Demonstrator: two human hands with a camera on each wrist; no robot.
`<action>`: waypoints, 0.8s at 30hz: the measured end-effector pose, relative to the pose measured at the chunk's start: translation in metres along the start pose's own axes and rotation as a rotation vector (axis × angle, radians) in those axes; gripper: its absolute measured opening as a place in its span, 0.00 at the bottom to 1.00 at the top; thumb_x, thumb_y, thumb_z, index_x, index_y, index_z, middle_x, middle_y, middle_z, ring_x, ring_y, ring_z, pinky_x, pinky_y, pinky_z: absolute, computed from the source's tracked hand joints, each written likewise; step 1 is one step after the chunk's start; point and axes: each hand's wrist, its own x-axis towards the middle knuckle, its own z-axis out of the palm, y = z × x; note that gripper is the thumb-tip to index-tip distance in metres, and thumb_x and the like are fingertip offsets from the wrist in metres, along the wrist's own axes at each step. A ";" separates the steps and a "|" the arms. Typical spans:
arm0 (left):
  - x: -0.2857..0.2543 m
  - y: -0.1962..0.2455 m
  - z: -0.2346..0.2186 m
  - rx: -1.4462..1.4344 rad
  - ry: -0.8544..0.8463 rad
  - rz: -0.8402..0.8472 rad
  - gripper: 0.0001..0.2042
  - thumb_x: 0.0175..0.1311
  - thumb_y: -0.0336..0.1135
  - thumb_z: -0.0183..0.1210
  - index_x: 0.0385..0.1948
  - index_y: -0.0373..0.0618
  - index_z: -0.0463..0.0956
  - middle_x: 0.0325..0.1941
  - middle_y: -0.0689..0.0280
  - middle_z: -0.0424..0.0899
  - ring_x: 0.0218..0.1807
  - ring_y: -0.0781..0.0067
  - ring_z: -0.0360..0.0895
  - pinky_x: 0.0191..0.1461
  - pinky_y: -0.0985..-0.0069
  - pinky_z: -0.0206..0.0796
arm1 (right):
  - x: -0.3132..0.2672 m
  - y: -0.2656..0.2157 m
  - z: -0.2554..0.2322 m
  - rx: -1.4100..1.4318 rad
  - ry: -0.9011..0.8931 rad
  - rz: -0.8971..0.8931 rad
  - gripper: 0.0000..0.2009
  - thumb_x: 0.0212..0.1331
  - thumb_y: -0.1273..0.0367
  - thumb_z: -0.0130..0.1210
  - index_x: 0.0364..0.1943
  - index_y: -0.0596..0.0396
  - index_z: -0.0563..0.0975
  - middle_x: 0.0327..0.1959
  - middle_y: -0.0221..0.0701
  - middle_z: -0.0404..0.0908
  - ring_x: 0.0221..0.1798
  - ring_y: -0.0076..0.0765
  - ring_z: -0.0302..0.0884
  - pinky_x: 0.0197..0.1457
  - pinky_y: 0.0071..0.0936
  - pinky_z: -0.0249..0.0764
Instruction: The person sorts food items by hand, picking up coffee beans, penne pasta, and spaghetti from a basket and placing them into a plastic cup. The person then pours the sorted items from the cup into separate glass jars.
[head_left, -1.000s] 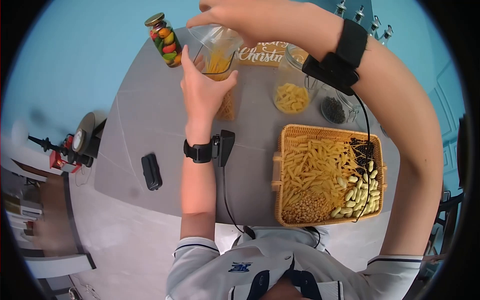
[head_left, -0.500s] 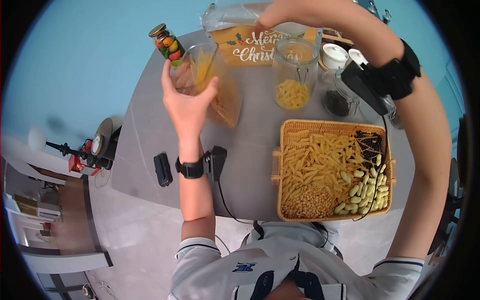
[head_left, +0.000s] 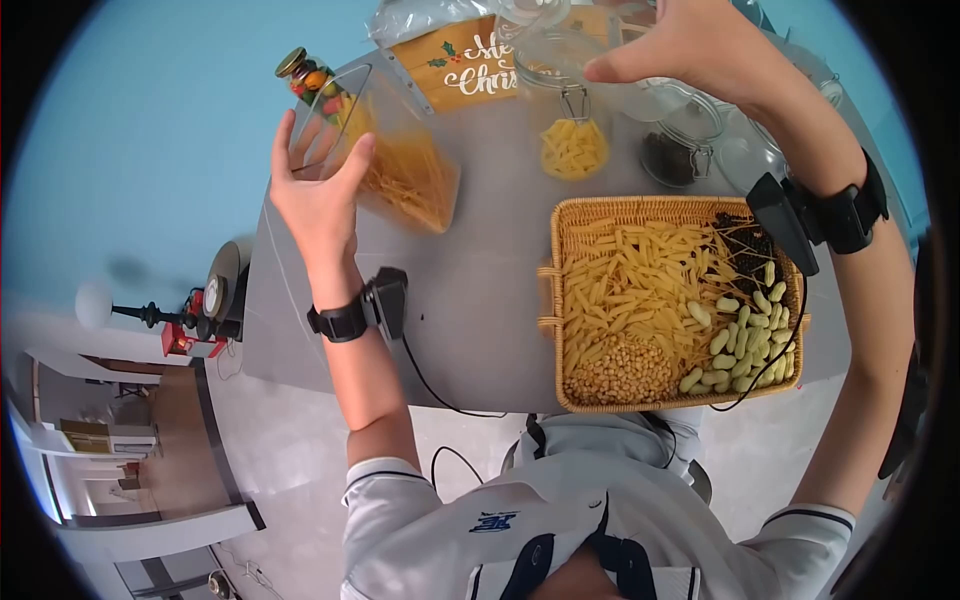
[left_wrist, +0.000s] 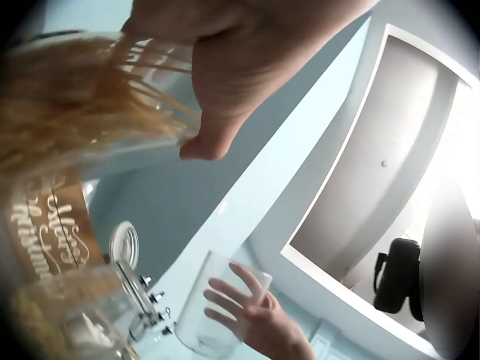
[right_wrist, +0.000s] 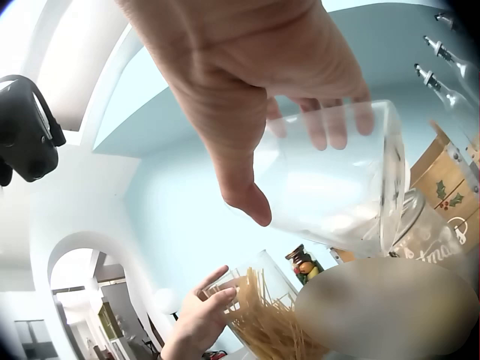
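Observation:
My left hand point(head_left: 315, 205) grips a clear square-sided container point(head_left: 450, 190) near its open rim, thumb on one side and fingers on the other. Long thin noodles point(head_left: 405, 180) lie inside it. This container is tilted, its base toward the right and its mouth toward the upper left. Higher up on the right, my right hand point(head_left: 690, 50) holds a second clear container point(right_wrist: 330, 184), which looks empty in the right wrist view. Its thumb and fingers span the walls. Behind and below that hand in the head view stands a clip-top glass jar point(head_left: 575, 145) with short pasta tubes.
A wicker basket point(head_left: 548, 290) holds penne, peanuts, black beans and pale kernels at the front right. A jar of dark beans point(head_left: 670, 155) stands behind it. At the back are a Merry Christmas board point(head_left: 450, 65) and a jar of colourful fruit point(head_left: 305, 75).
My right hand has moved right with its clear container, away from above the noodle container. My left hand has shifted left and tilted the noodle container, its base swinging right.

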 end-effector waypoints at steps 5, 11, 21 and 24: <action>-0.003 0.001 0.001 -0.034 -0.046 0.017 0.40 0.54 0.21 0.72 0.70 0.34 0.60 0.65 0.46 0.74 0.58 0.59 0.80 0.56 0.69 0.76 | -0.004 0.048 0.001 0.139 0.012 -0.011 0.48 0.38 0.66 0.75 0.68 0.69 0.63 0.63 0.51 0.73 0.67 0.45 0.70 0.71 0.34 0.66; 0.011 -0.006 0.006 -0.017 -0.040 -0.023 0.39 0.54 0.24 0.71 0.70 0.34 0.60 0.65 0.46 0.74 0.59 0.58 0.79 0.56 0.68 0.76 | -0.037 0.009 -0.011 0.062 0.042 0.018 0.48 0.38 0.67 0.76 0.69 0.63 0.64 0.62 0.47 0.74 0.65 0.42 0.71 0.70 0.34 0.67; 0.012 -0.024 -0.002 -0.002 -0.060 -0.055 0.41 0.54 0.21 0.70 0.71 0.37 0.59 0.67 0.46 0.71 0.64 0.54 0.76 0.57 0.67 0.77 | -0.114 0.052 -0.005 0.374 0.101 0.386 0.48 0.36 0.74 0.70 0.72 0.49 0.66 0.61 0.33 0.75 0.67 0.34 0.68 0.74 0.36 0.61; 0.003 -0.014 0.001 -0.006 -0.090 0.038 0.40 0.54 0.21 0.70 0.71 0.37 0.59 0.67 0.46 0.71 0.65 0.54 0.75 0.58 0.66 0.77 | -0.138 0.062 -0.003 0.504 0.168 0.386 0.49 0.34 0.76 0.70 0.72 0.52 0.65 0.61 0.35 0.74 0.65 0.33 0.70 0.71 0.35 0.65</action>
